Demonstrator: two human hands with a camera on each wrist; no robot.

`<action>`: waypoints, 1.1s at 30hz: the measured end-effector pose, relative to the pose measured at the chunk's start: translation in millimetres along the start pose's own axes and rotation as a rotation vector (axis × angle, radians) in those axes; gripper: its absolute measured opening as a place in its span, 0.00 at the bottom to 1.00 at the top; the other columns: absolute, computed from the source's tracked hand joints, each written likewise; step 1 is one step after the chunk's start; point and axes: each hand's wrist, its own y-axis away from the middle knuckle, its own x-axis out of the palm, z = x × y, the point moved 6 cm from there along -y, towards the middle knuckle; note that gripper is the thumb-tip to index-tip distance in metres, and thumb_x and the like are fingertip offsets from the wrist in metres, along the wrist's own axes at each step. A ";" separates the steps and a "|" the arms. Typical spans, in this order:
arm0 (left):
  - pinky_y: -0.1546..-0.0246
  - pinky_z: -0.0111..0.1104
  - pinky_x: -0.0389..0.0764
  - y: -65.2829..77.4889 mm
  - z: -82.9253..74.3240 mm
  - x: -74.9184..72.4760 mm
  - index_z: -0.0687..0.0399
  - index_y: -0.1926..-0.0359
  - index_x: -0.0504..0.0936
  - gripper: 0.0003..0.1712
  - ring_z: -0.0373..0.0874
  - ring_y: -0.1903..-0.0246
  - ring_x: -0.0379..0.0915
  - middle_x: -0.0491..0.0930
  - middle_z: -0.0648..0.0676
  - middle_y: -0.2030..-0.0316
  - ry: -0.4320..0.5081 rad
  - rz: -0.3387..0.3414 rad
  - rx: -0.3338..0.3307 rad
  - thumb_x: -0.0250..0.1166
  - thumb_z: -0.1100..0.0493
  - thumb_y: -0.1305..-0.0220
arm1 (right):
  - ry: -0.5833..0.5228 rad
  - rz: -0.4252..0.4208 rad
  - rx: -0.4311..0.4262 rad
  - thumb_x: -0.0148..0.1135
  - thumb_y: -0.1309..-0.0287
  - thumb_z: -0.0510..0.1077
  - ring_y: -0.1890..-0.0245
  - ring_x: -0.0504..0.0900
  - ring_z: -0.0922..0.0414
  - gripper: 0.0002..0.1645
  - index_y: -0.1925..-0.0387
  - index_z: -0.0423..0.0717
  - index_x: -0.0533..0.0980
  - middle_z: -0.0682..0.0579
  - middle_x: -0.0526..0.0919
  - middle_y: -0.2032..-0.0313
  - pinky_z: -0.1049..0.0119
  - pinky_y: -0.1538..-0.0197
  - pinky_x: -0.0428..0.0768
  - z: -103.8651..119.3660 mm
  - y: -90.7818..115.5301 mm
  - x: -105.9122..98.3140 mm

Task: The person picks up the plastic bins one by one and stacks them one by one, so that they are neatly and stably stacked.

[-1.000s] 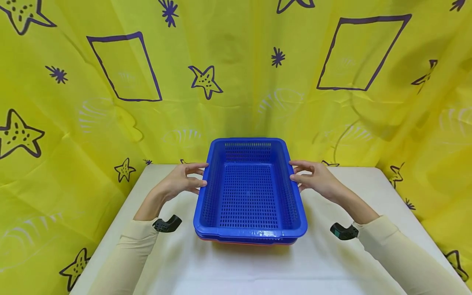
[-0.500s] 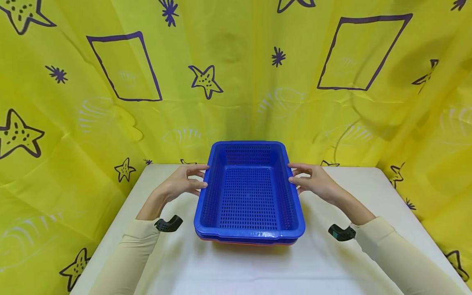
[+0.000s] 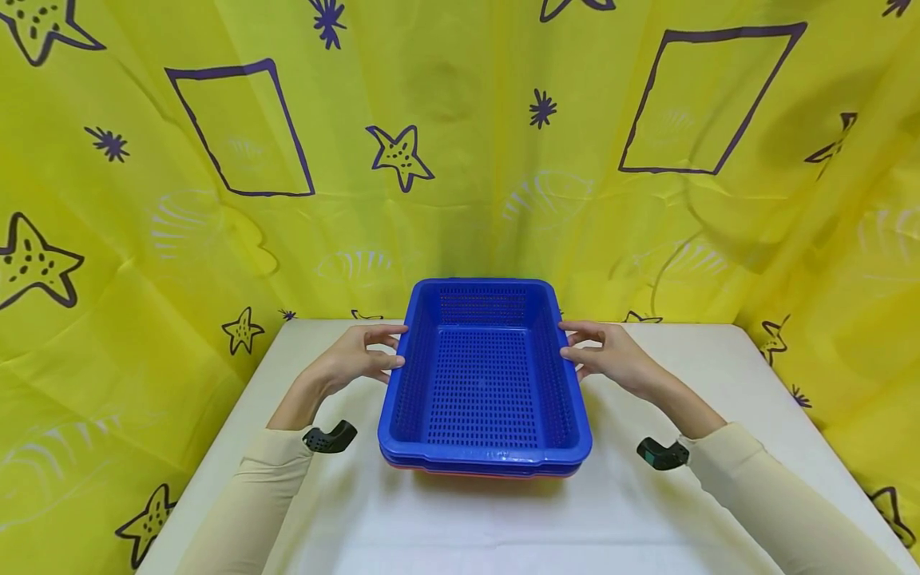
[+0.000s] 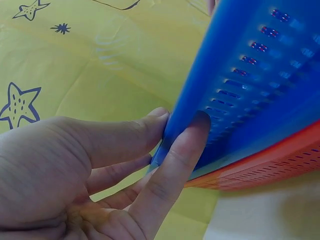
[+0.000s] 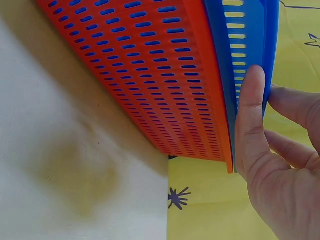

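Observation:
A blue perforated plastic basket (image 3: 485,391) sits at the top of a nested stack in the middle of the white table. Its inside holds nothing. Just beneath its front lip shows another blue rim (image 3: 553,470), and lowest is a red basket (image 5: 145,75), mostly hidden from above. My left hand (image 3: 352,355) pinches the top basket's left rim between thumb and fingers. On the opposite side my right hand (image 3: 607,357) holds the right rim the same way. In both wrist views, fingers lie against the outer wall, under the lip.
A white table (image 3: 316,511) spreads around the stack. Yellow curtains (image 3: 474,200) printed with starfish and frames enclose the back and both sides, close behind the stack. A black wrist device (image 3: 331,437) is on the left wrist, another black device (image 3: 663,454) on the right.
The top blue basket has sunk lower into the stack, its far rim dropping most. Both hands have come down slightly with it, the right one also shifting a little left.

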 end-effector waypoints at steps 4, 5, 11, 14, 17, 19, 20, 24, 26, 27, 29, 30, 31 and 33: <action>0.59 0.46 0.88 -0.5 2.2 0.3 0.63 0.26 0.67 0.37 0.51 0.60 0.84 0.73 0.70 0.43 0.001 0.001 -0.008 0.68 0.70 0.34 | 0.014 0.000 0.004 0.65 0.31 0.39 0.68 0.87 0.49 0.36 0.27 0.35 0.65 0.33 0.76 0.48 0.54 0.58 0.89 -0.2 0.4 0.4; 0.59 0.46 0.89 -0.9 2.9 0.3 0.63 0.26 0.67 0.37 0.51 0.61 0.84 0.73 0.70 0.43 0.002 -0.002 -0.013 0.68 0.70 0.34 | 0.020 -0.002 0.002 0.65 0.31 0.39 0.67 0.87 0.49 0.36 0.27 0.35 0.65 0.33 0.76 0.48 0.54 0.58 0.89 0.0 0.3 0.3; 0.59 0.46 0.89 -0.2 3.6 0.3 0.64 0.26 0.67 0.37 0.51 0.61 0.84 0.73 0.70 0.43 -0.002 -0.010 -0.017 0.68 0.70 0.34 | 0.044 -0.007 0.006 0.66 0.31 0.39 0.67 0.87 0.49 0.36 0.27 0.35 0.66 0.33 0.76 0.48 0.53 0.58 0.89 0.5 0.1 0.3; 0.59 0.45 0.89 1.1 3.1 1.0 0.64 0.26 0.67 0.37 0.50 0.61 0.84 0.73 0.70 0.43 0.003 -0.005 -0.014 0.68 0.70 0.34 | 0.041 -0.003 0.009 0.66 0.31 0.38 0.67 0.87 0.49 0.36 0.27 0.35 0.65 0.33 0.76 0.49 0.51 0.57 0.89 0.3 0.6 1.2; 0.59 0.45 0.88 2.4 2.9 1.4 0.64 0.26 0.66 0.37 0.50 0.61 0.83 0.72 0.70 0.43 0.005 -0.003 -0.016 0.68 0.70 0.34 | 0.034 -0.003 0.007 0.66 0.31 0.38 0.67 0.87 0.49 0.36 0.27 0.35 0.66 0.33 0.76 0.49 0.51 0.57 0.89 0.4 1.0 2.3; 0.59 0.46 0.88 3.2 3.4 1.5 0.63 0.26 0.67 0.36 0.51 0.61 0.83 0.72 0.69 0.43 0.006 -0.009 -0.024 0.68 0.70 0.34 | 0.028 -0.002 0.006 0.66 0.32 0.38 0.67 0.87 0.50 0.36 0.27 0.35 0.66 0.34 0.76 0.50 0.51 0.58 0.89 0.5 1.4 3.1; 0.59 0.46 0.88 3.5 3.6 1.4 0.63 0.26 0.67 0.36 0.51 0.61 0.83 0.72 0.69 0.43 0.006 -0.011 -0.028 0.68 0.70 0.34 | 0.025 -0.002 0.005 0.66 0.32 0.38 0.67 0.87 0.50 0.35 0.27 0.35 0.66 0.34 0.76 0.50 0.51 0.58 0.89 0.6 1.5 3.5; 0.59 0.45 0.89 4.0 1.9 2.0 0.62 0.26 0.68 0.36 0.51 0.62 0.84 0.73 0.68 0.44 -0.016 -0.015 -0.035 0.68 0.70 0.34 | 0.028 0.014 -0.005 0.65 0.31 0.37 0.67 0.87 0.50 0.35 0.27 0.33 0.65 0.33 0.75 0.50 0.47 0.58 0.88 3.5 2.2 4.5; 0.60 0.45 0.89 3.9 -0.6 3.0 0.64 0.26 0.67 0.36 0.50 0.62 0.84 0.73 0.69 0.45 -0.038 -0.011 -0.029 0.67 0.71 0.33 | 0.045 0.022 -0.010 0.65 0.31 0.36 0.68 0.87 0.50 0.35 0.27 0.32 0.64 0.32 0.75 0.50 0.46 0.58 0.88 6.4 2.4 4.3; 0.61 0.45 0.89 4.0 -2.4 3.5 0.65 0.26 0.67 0.36 0.50 0.62 0.84 0.74 0.69 0.45 -0.053 -0.012 -0.027 0.67 0.71 0.33 | 0.054 0.028 -0.013 0.65 0.31 0.36 0.68 0.87 0.50 0.36 0.27 0.31 0.64 0.32 0.76 0.50 0.45 0.59 0.88 8.4 2.6 4.3; 0.62 0.45 0.89 4.3 -6.1 4.2 0.66 0.26 0.66 0.36 0.49 0.63 0.84 0.75 0.69 0.47 -0.089 -0.020 -0.028 0.67 0.72 0.34 | 0.072 0.038 -0.017 0.65 0.32 0.35 0.69 0.87 0.49 0.36 0.27 0.31 0.63 0.31 0.76 0.50 0.44 0.60 0.87 12.3 2.7 4.1; 0.62 0.45 0.89 4.7 -8.3 4.6 0.67 0.26 0.66 0.37 0.49 0.64 0.84 0.75 0.69 0.47 -0.106 -0.023 -0.026 0.67 0.72 0.34 | 0.082 0.041 -0.016 0.65 0.32 0.35 0.69 0.87 0.49 0.37 0.27 0.31 0.63 0.30 0.76 0.50 0.45 0.61 0.88 14.1 2.7 4.3; 0.63 0.45 0.89 5.1 -10.5 4.9 0.67 0.26 0.65 0.37 0.49 0.64 0.84 0.75 0.70 0.48 -0.124 -0.028 -0.024 0.67 0.72 0.34 | 0.092 0.043 -0.015 0.65 0.32 0.35 0.69 0.87 0.49 0.37 0.27 0.31 0.63 0.30 0.77 0.50 0.47 0.61 0.88 15.8 2.8 4.6; 0.64 0.44 0.89 6.6 -14.4 5.3 0.68 0.26 0.64 0.39 0.50 0.65 0.85 0.77 0.70 0.49 -0.159 -0.047 -0.029 0.68 0.72 0.35 | 0.106 0.048 -0.011 0.65 0.33 0.34 0.68 0.87 0.49 0.38 0.26 0.31 0.62 0.30 0.77 0.50 0.47 0.62 0.88 18.3 2.8 5.0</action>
